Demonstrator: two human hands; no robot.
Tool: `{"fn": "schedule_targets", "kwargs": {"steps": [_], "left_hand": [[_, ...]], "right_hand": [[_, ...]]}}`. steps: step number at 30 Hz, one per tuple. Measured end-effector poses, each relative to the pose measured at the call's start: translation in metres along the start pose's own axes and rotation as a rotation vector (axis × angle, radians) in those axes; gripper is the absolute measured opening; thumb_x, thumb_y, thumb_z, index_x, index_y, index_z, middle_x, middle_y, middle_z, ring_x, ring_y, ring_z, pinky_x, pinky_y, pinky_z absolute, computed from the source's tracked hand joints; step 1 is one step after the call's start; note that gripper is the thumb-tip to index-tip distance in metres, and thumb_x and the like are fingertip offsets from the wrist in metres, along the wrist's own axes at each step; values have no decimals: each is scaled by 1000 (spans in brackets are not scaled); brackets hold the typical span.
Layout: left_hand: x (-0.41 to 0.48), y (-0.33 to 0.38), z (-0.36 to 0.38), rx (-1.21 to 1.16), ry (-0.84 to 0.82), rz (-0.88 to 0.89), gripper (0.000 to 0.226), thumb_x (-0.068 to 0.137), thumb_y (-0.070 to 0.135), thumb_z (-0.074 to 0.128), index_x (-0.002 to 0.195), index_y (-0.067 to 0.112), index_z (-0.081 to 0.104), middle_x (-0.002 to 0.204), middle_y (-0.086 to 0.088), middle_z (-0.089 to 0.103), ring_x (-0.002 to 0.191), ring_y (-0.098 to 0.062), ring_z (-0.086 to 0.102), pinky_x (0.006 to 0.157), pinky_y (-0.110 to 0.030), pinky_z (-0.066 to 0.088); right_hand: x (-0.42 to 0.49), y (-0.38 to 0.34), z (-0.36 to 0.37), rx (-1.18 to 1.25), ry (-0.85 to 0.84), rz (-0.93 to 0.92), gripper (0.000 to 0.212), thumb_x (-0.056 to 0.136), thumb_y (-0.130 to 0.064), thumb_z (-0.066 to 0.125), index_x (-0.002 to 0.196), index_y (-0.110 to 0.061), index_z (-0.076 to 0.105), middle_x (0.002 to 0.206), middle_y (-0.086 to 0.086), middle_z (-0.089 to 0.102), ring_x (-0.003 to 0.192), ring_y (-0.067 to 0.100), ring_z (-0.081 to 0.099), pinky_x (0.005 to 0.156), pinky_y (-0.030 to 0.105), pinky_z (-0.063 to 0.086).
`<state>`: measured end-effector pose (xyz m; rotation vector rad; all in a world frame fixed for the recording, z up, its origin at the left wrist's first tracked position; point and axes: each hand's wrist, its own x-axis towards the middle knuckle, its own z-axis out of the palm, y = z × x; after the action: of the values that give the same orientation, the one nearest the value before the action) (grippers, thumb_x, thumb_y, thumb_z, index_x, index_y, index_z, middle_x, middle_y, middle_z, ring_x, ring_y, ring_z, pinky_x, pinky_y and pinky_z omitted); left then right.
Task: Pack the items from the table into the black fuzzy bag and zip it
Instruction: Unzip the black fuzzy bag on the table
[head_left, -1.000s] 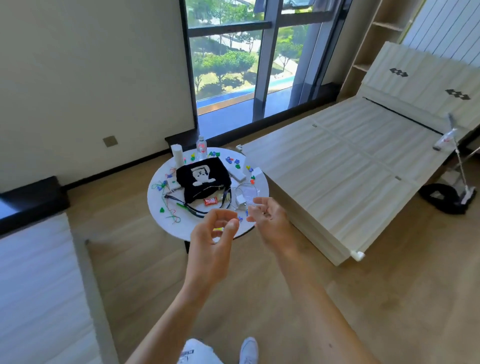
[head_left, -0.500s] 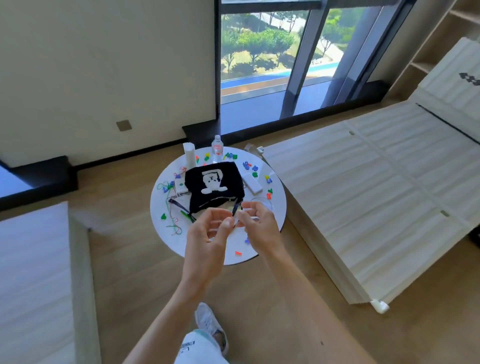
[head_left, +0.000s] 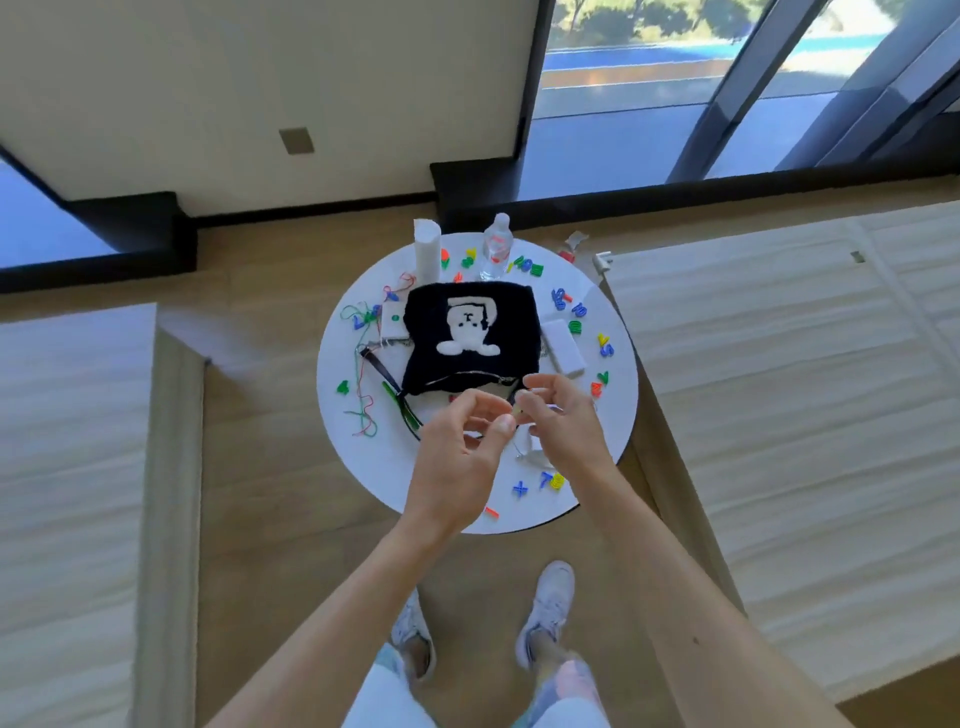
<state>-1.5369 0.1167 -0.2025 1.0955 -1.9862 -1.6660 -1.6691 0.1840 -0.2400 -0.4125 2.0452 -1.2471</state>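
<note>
At worktop (head_left: 374, 467) centre: black fuzzy bag (head_left: 470, 332), flat, white figure up.
Right hand (head_left: 566, 423): over bag's near edge, pinching a small pale item (head_left: 517, 410).
Left hand (head_left: 460, 457): just nearer than bag, fingers curled toward item; grip unclear.
Beyond bag: bottle (head_left: 496, 247), white roll (head_left: 427, 249).

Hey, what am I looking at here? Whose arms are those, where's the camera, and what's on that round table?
No machine here: a person wears a camera on the head, looking down at their own arms. The left hand and right hand meet above a round white table, pinching a small pale thing, too small to identify. On the table are a black fuzzy bag, a water bottle, a white roll, coloured threads and small coloured shapes.
</note>
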Motion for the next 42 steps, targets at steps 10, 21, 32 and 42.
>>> {"fn": "schedule_targets", "kwargs": {"steps": [10, 21, 32, 42], "left_hand": [[141, -166, 92, 161, -24, -113, 8, 95, 27, 60, 94, 21, 66, 86, 10, 68, 83, -4, 63, 68, -15, 43], [309, -366, 161, 730, 9, 32, 15, 90, 32, 59, 93, 21, 69, 89, 3, 69, 79, -18, 67, 54, -26, 51], [350, -399, 186, 933, 232, 450, 34, 86, 40, 68, 67, 22, 45, 66, 8, 45, 65, -20, 49, 47, -28, 31], [343, -392, 168, 727, 204, 465, 16, 87, 28, 62, 74, 21, 55, 71, 3, 59, 69, -20, 59, 59, -35, 48]], "right_hand": [[177, 131, -6, -274, -72, -113, 27, 91, -19, 69, 118, -17, 64, 99, 2, 69, 90, 19, 69, 64, 16, 45], [350, 289, 44, -1012, -77, -663, 45, 82, -26, 74, 125, -21, 63, 122, -1, 57, 117, 23, 47, 99, 36, 39], [404, 328, 54, -1193, 80, -1117, 25, 81, -31, 73, 104, -26, 65, 96, -10, 61, 97, 18, 53, 85, 36, 35], [402, 307, 51, -1088, 9, -1001, 18, 85, -33, 72, 93, -31, 56, 91, -13, 58, 94, 17, 55, 76, 33, 35]]}}
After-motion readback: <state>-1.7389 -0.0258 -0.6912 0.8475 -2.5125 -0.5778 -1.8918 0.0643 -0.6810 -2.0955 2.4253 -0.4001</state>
